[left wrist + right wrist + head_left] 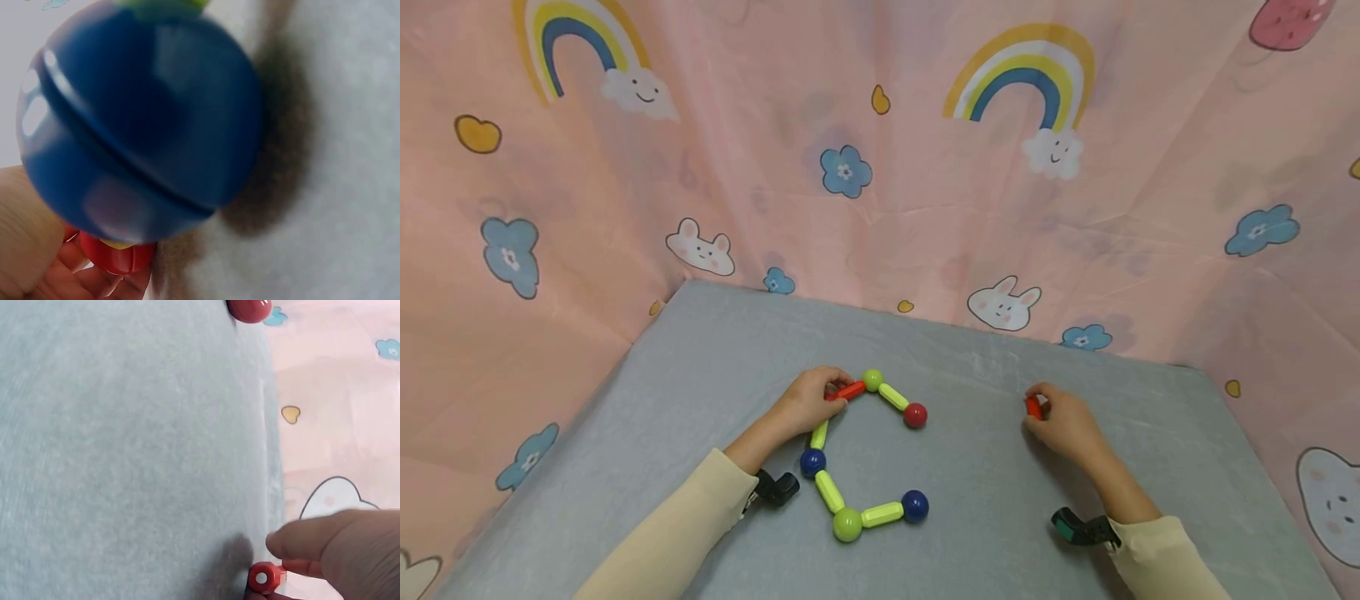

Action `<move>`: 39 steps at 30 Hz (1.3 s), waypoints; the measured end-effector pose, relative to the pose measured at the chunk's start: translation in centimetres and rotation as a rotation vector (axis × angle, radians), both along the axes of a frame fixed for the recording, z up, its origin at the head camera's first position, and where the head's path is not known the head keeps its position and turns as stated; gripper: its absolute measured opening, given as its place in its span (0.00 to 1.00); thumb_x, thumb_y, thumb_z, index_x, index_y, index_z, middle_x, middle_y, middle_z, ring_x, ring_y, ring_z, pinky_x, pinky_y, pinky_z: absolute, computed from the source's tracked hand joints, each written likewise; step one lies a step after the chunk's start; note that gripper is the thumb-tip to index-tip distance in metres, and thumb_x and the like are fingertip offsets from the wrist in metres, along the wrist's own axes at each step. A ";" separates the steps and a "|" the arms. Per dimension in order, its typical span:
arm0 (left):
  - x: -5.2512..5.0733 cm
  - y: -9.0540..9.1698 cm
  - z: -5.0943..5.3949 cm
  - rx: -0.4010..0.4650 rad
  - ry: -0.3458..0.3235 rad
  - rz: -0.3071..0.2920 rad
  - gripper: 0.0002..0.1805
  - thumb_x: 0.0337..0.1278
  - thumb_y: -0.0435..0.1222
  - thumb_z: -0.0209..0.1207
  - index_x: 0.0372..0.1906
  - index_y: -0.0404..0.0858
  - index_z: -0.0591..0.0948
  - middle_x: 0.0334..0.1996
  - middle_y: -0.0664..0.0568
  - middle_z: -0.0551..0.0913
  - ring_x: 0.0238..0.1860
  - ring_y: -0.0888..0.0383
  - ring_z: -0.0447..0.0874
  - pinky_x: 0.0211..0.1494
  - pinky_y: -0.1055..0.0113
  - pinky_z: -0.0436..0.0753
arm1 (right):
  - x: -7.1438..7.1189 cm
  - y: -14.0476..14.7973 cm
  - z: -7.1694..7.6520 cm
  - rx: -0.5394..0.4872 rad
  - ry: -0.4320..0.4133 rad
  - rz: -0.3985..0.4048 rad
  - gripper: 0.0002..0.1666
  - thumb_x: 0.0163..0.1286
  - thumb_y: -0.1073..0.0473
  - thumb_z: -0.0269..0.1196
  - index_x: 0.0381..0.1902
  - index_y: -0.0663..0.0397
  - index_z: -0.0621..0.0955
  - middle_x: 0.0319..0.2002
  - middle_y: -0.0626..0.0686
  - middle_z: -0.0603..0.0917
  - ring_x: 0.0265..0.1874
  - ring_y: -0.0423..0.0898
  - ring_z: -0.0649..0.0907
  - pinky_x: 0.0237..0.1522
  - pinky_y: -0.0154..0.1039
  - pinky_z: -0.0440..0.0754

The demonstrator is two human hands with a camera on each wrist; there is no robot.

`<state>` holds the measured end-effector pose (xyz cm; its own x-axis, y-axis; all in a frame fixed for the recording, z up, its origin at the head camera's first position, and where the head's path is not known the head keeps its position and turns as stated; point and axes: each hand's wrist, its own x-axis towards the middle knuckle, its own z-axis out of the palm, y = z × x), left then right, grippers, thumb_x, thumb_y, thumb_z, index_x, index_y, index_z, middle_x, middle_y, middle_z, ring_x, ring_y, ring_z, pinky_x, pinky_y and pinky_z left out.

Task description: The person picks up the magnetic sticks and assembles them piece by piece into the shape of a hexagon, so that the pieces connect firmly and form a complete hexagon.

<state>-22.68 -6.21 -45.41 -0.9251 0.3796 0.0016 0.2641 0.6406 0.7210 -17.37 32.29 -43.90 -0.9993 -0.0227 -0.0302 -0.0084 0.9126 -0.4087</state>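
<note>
A bent chain of rods and balls lies on the grey cloth. My left hand grips it at its upper left corner, around a red ball that the fingers partly hide. From there a red rod leads to a green ball, then a yellow-green rod and an end red ball. Below the hand come a blue ball, a larger green ball and an end blue ball, joined by yellow-green rods. Off to the right, my right hand pinches a separate red rod.
Grey cloth covers the work surface. Pink printed fabric hangs behind it and at both sides. A black wrist device sits by the left cuff, and another black device by the right cuff.
</note>
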 end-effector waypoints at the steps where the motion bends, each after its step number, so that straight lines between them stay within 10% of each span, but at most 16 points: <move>1: 0.0 0.0 0.0 0.003 -0.007 0.003 0.14 0.54 0.29 0.64 0.48 0.40 0.83 0.43 0.49 0.83 0.39 0.57 0.78 0.43 0.64 0.79 | 0.0 -0.1 0.0 0.004 0.001 -0.006 0.22 0.60 0.60 0.64 0.51 0.65 0.75 0.32 0.62 0.82 0.28 0.51 0.77 0.31 0.45 0.76; 39: 0.0 -0.5 -0.4 0.051 -0.015 0.018 0.13 0.55 0.32 0.64 0.47 0.40 0.83 0.42 0.50 0.84 0.39 0.59 0.80 0.41 0.67 0.80 | 2.5 -12.5 -1.1 -0.400 -0.088 0.146 0.17 0.56 0.67 0.65 0.44 0.58 0.77 0.30 0.52 0.81 0.19 0.40 0.76 0.20 0.32 0.77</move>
